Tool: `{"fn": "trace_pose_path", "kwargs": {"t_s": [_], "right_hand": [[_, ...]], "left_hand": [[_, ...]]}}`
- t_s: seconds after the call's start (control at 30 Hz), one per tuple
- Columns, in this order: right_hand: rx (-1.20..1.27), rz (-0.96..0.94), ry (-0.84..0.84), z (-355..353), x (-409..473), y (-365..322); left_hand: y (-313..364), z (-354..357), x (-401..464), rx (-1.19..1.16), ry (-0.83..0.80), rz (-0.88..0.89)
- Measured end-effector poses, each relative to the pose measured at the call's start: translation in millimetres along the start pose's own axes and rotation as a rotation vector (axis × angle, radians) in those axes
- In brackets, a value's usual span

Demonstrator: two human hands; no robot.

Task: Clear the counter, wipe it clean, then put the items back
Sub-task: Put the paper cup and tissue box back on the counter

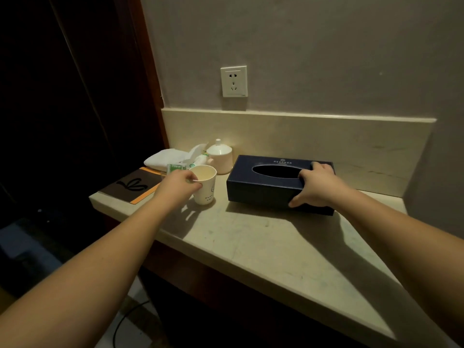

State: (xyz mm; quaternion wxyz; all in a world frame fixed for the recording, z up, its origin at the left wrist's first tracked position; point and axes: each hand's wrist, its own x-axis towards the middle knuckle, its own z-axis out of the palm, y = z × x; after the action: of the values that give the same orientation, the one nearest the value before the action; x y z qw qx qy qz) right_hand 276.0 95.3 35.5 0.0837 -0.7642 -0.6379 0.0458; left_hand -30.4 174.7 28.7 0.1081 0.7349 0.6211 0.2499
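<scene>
Head view, left grip (181, 185) pinching cup (204, 185) rim, right grip (316, 185) clamped across tissue box (266, 183)

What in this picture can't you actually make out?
- Inside of the dark tissue box: head view, the oval opening is black shadow.
- Print on the paper cup and on the green sachet: too small.
- Left of the counter: lost in darkness.
- Cup's near rim: covered by the left hand.
</scene>
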Motion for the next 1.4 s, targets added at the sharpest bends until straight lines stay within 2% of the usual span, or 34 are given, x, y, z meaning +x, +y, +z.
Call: {"fn": "trace_pose_path", "kwargs": {"t_s": [0.2, 0.53, 0.73, 1.4], "right_hand": [[-0.03, 0.073, -0.039, 13, 25, -23], [-0.066, 0.181, -0.056, 17, 63, -53], [-0.079, 0.205, -0.076, 19, 81, -61], [-0.142, 0.214, -0.077, 27, 100, -66]], "left_hand": [[-15, 10, 32, 0.017, 0.001, 0.035], [-41, 13, 74, 0.084, 0.052, 0.333], [-48, 13, 93, 0.152, 0.037, 0.441], [-56, 17, 124, 0.221, 0.005, 0.498]]}}
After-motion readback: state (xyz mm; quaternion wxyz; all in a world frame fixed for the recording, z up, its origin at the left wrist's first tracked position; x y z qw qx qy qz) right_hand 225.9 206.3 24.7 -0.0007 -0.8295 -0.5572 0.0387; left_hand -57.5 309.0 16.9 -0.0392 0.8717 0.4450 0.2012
